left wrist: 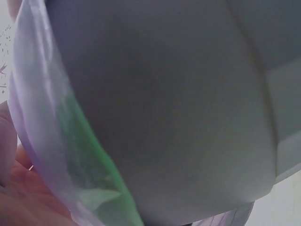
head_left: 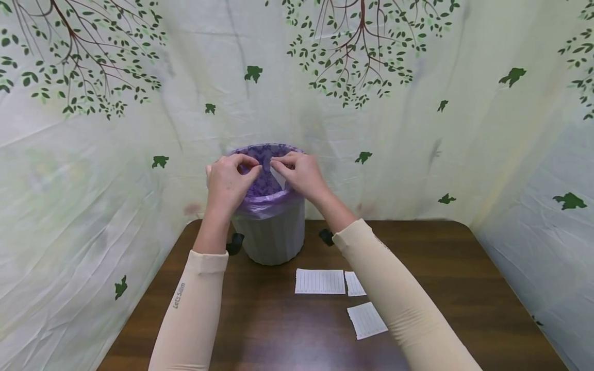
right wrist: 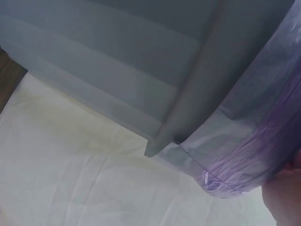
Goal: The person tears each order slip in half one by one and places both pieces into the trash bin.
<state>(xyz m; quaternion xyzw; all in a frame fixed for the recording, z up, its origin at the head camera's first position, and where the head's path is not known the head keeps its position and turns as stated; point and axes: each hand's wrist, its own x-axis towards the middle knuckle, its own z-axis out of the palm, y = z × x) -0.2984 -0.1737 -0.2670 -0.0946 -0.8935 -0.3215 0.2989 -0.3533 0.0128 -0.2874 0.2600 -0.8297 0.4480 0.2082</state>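
Note:
A grey waste bin [head_left: 274,239] with a purple bag liner [head_left: 265,206] folded over its rim stands at the table's far side. Over its opening, my right hand [head_left: 299,172] pinches a white piece of paper [head_left: 279,178] that hangs down inside the rim. Just left of it is my left hand [head_left: 229,180], thumb and forefinger tips brought together; no paper shows between them. In the left wrist view the bin wall [left wrist: 178,113] fills most of the picture, with part of the left hand [left wrist: 28,197] behind the liner [left wrist: 42,117].
Three lined paper pieces lie on the brown table [head_left: 260,319]: a wide one [head_left: 320,282], a small one [head_left: 355,284] partly behind the right sleeve, and a torn one [head_left: 366,320] nearer me. A leaf-patterned curtain [head_left: 394,129] hangs close behind the bin.

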